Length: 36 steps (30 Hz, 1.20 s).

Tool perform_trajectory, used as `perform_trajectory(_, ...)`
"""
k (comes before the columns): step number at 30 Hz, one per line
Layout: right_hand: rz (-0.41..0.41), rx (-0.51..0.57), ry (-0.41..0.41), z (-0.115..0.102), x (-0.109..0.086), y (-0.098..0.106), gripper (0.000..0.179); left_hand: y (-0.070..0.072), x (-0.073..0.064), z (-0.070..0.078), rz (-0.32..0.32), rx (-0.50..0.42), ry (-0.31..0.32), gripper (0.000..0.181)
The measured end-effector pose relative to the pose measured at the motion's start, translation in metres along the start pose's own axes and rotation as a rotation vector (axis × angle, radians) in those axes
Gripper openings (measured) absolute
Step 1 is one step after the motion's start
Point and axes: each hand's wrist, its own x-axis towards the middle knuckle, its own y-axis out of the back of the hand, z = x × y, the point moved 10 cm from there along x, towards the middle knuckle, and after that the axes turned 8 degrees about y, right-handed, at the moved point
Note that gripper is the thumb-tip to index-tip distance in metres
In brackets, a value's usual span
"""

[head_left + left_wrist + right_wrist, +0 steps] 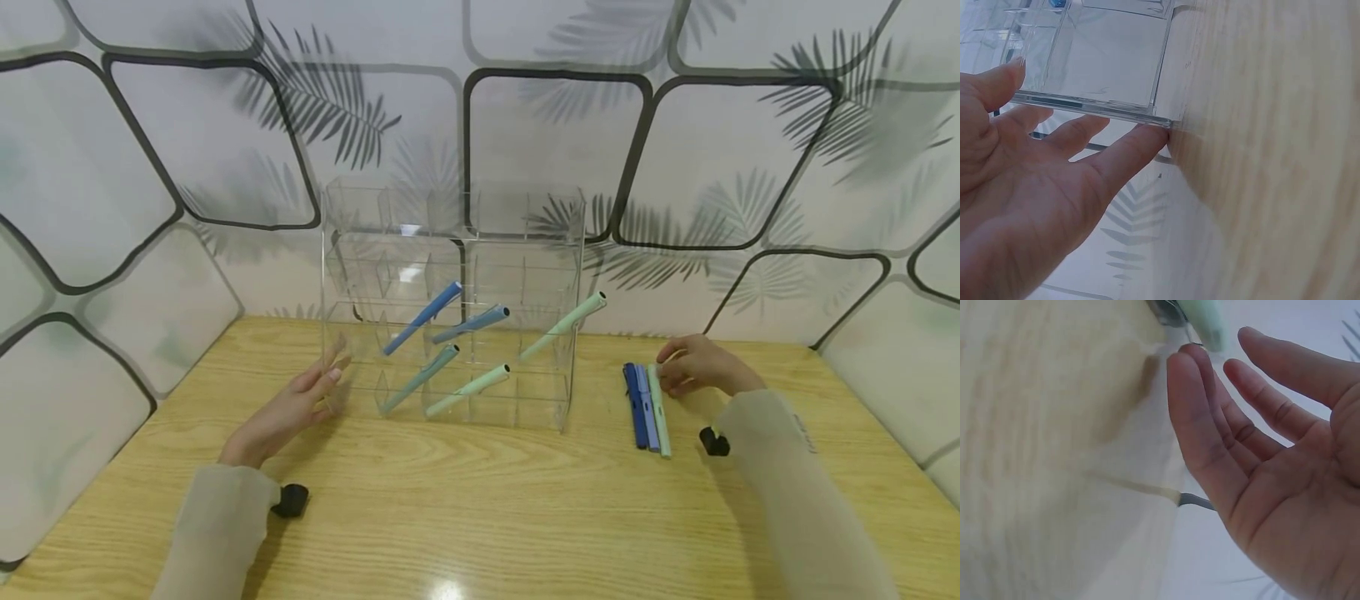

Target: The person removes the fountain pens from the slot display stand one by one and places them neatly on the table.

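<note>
My left hand (pixel 288 408) is at the left side of a clear acrylic rack (pixel 517 414). In the left wrist view its straight fingers (pixel 1132 153) touch the rack's side panel, and the thumb lies near the front. My right hand (pixel 701 365) is beside the upper end of a light green pen (pixel 659 412). Thumb and fingers are apart with nothing between them in the right wrist view, where the green pen (pixel 1204 322) is just beyond the fingertips. A periwinkle pen (pixel 647 408) and a dark blue pen (pixel 635 407) lie alongside it.
Several pens lean in the rack's lower compartments: a blue pen (pixel 422 318), a grey-blue pen (pixel 472 323), a teal pen (pixel 420 379) and pale green pens (pixel 562 326). Patterned panels (pixel 555 150) stand behind and beside the wooden table (pixel 487 508).
</note>
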Motion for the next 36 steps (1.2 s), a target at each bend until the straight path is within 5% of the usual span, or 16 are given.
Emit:
perform_trajectory(10, 0.088, -0.136, 0.101, -0.042, -0.009, 0.022, 0.036, 0.000, 0.000, -0.002, 0.001, -0.003, 0.011, 0.066)
perform_trajectory(30, 0.156, -0.086, 0.285, -0.128, -0.030, 0.018, 0.043, -0.002, -0.001, 0.001, -0.007, -0.008, -0.001, 0.066)
perform_trajectory(36, 0.142, -0.047, 0.397, -0.152, -0.035, 0.007, 0.040, -0.002, -0.001, 0.003, -0.009, -0.008, -0.005, 0.067)
